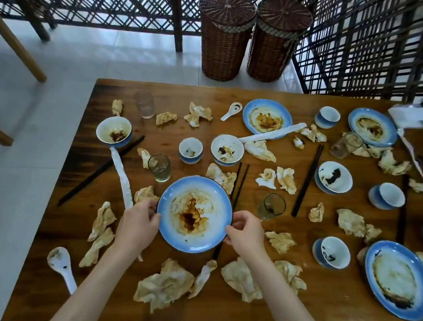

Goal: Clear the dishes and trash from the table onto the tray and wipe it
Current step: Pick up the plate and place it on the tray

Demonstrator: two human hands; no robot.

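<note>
A blue-rimmed plate (194,214) smeared with brown sauce lies near the front of the wooden table (319,312). My left hand (137,224) grips its left rim and my right hand (245,234) pinches its right rim. Around it lie several crumpled stained napkins (164,284), black chopsticks (239,187), small dirty bowls (227,149) and drinking glasses (159,167). More blue plates sit at the back (267,117) and at the right (399,279). A white soup spoon (61,264) lies at the front left edge. No tray is in view.
Two lidded wicker baskets (224,35) stand on the tiled floor behind the table, in front of a dark lattice screen. Wooden chair legs (15,45) are at the far left. A white tissue pack (409,115) sits at the table's back right corner.
</note>
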